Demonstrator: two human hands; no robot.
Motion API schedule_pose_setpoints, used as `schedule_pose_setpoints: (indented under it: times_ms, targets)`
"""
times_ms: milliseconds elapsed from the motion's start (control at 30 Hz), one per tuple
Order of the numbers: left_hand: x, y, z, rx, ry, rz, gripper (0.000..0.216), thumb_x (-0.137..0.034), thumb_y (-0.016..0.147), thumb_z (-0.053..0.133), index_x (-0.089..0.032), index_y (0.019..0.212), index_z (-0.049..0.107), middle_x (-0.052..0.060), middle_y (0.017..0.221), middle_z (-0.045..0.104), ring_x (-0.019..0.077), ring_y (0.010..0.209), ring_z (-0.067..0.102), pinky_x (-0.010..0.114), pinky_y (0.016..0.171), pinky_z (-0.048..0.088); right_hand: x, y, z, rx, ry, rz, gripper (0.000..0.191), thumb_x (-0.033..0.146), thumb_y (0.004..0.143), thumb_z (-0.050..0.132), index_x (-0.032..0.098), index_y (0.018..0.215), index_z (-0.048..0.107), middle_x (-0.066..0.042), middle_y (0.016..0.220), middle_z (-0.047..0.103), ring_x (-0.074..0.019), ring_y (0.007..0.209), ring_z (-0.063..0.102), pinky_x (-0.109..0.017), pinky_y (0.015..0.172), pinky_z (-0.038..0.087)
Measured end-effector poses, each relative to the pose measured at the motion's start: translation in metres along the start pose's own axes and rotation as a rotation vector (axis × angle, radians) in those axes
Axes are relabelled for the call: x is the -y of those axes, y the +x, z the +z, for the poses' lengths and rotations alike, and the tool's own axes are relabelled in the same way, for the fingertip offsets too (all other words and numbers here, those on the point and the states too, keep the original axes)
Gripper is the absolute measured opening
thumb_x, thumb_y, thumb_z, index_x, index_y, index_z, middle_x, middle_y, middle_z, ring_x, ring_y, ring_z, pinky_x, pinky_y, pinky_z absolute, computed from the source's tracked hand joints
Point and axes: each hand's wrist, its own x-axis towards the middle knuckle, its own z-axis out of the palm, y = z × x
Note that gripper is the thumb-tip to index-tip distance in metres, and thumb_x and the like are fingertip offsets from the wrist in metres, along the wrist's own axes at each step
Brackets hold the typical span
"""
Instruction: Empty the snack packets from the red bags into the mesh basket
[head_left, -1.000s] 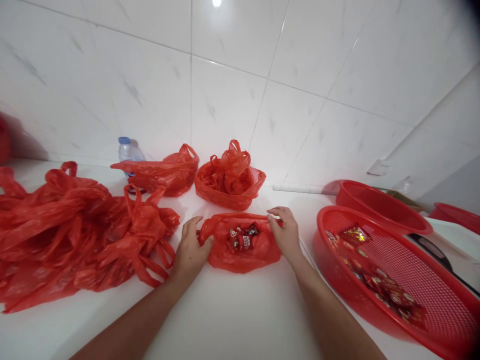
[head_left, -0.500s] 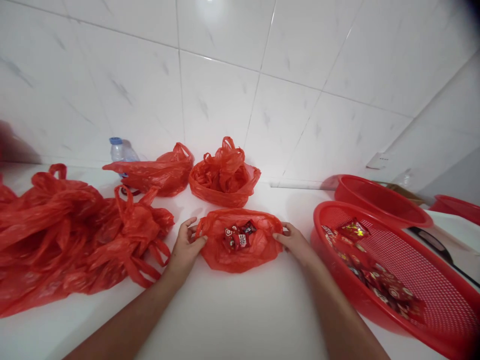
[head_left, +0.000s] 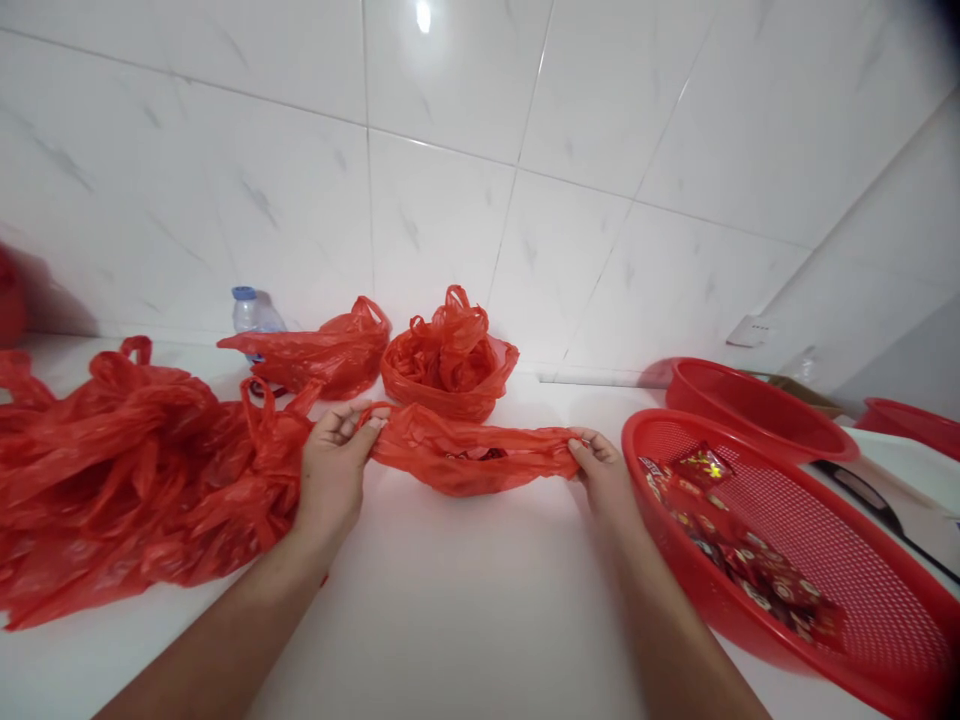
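From the head camera I see a white counter [head_left: 465,620] against a tiled wall, and the person works at the middle of it. The left hand [head_left: 330,475] pinches the left handle of a small red plastic bag [head_left: 472,455], with thumb and fingers closed together on the thin film. The right hand [head_left: 604,480] does the same at the right handle, the fingers clamped on the plastic. The bag is stretched between the two hands, so its mouth is pulled into a narrow line, and its bottom rests on the counter. Inside, only a small dark part of the sweets [head_left: 480,455] shows. Just behind the bag sits another filled red bag [head_left: 450,365], and left of that one a flatter red bag [head_left: 315,350] lies in front of a water bottle [head_left: 251,310]. A big pile of empty red bags [head_left: 127,470] covers the left side, near the left hand. On the right, a red mesh basket [head_left: 847,580] holds wrapped sweets [head_left: 750,560], close to the right forearm. A second red basket [head_left: 750,405] stands behind it.
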Motion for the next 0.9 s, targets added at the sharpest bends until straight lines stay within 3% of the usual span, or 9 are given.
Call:
schedule_pose_setpoints:
  times_ms: [67,167,333,500,600,700,800,900]
  targets:
    - [-0.009,0.001,0.003,-0.005,0.019,0.047,0.028,-0.023,0.069,0.072,-0.021,0.094,0.06,0.003,0.096,0.07,0.0133,0.084,0.065,0.027,0.079,0.05,0.0,-0.001,-0.001,-0.004,-0.014,-0.038,0.024,0.034,0.072,0.072,0.021,0.089,0.061,0.003,0.071,0.062,-0.0078,0.056,0.052,-0.018,0.049,0.04]
    - [-0.02,0.003,0.009,-0.011,0.057,0.142,0.024,-0.023,0.072,0.069,-0.021,0.094,0.059,0.005,0.1,0.07,0.0157,0.093,0.065,0.032,0.088,0.049,0.006,-0.004,-0.002,0.048,0.158,-0.033,0.021,0.03,0.072,0.073,0.023,0.087,0.061,0.003,0.08,0.064,-0.0096,0.066,0.057,-0.02,0.059,0.046]
    - [-0.035,0.009,0.019,0.013,0.143,0.297,0.021,-0.02,0.074,0.066,-0.021,0.094,0.06,0.005,0.097,0.071,0.0211,0.105,0.062,0.039,0.094,0.047,0.015,-0.006,-0.003,0.209,0.384,0.087,0.034,0.03,0.073,0.071,0.025,0.106,0.061,-0.002,0.1,0.066,-0.0136,0.082,0.062,-0.026,0.072,0.051]
    - [-0.046,0.011,0.032,0.101,0.15,0.381,0.026,-0.016,0.074,0.062,-0.023,0.099,0.059,0.003,0.103,0.068,0.0188,0.103,0.063,0.033,0.09,0.05,0.011,-0.007,0.002,0.278,0.337,0.104,0.037,0.023,0.068,0.075,0.024,0.103,0.062,-0.001,0.096,0.067,-0.0121,0.073,0.061,-0.024,0.064,0.051]
    - [-0.044,-0.002,0.043,0.224,0.233,0.347,0.025,-0.019,0.075,0.061,-0.024,0.099,0.061,0.004,0.113,0.065,0.0175,0.092,0.064,0.034,0.086,0.051,0.009,-0.011,0.012,0.284,0.308,0.098,0.03,0.024,0.067,0.077,0.023,0.093,0.061,0.002,0.08,0.066,-0.0097,0.063,0.059,-0.021,0.058,0.049]
    - [-0.029,-0.024,0.056,0.438,0.388,0.204,0.026,-0.023,0.07,0.067,-0.025,0.096,0.068,0.005,0.124,0.058,0.022,0.098,0.061,0.036,0.087,0.049,0.011,-0.018,0.024,0.276,0.259,0.102,0.028,0.028,0.065,0.079,0.022,0.082,0.058,0.006,0.063,0.06,-0.0059,0.048,0.05,-0.016,0.044,0.038]
    - [-0.005,-0.045,0.067,0.673,0.499,0.063,0.049,-0.029,0.06,0.076,-0.029,0.108,0.066,0.006,0.131,0.052,0.0288,0.102,0.059,0.038,0.081,0.05,0.015,-0.026,0.033,0.301,0.219,0.105,0.029,0.031,0.064,0.078,0.022,0.081,0.056,0.007,0.061,0.058,-0.0058,0.046,0.047,-0.017,0.043,0.034]
    - [0.019,-0.058,0.074,0.756,0.599,0.096,0.078,-0.032,0.05,0.082,-0.03,0.124,0.056,0.008,0.132,0.051,0.036,0.111,0.053,0.042,0.082,0.047,0.018,-0.031,0.036,0.367,0.208,0.109,0.032,0.033,0.064,0.077,0.024,0.09,0.06,0.004,0.073,0.061,-0.0082,0.054,0.051,-0.02,0.051,0.04]
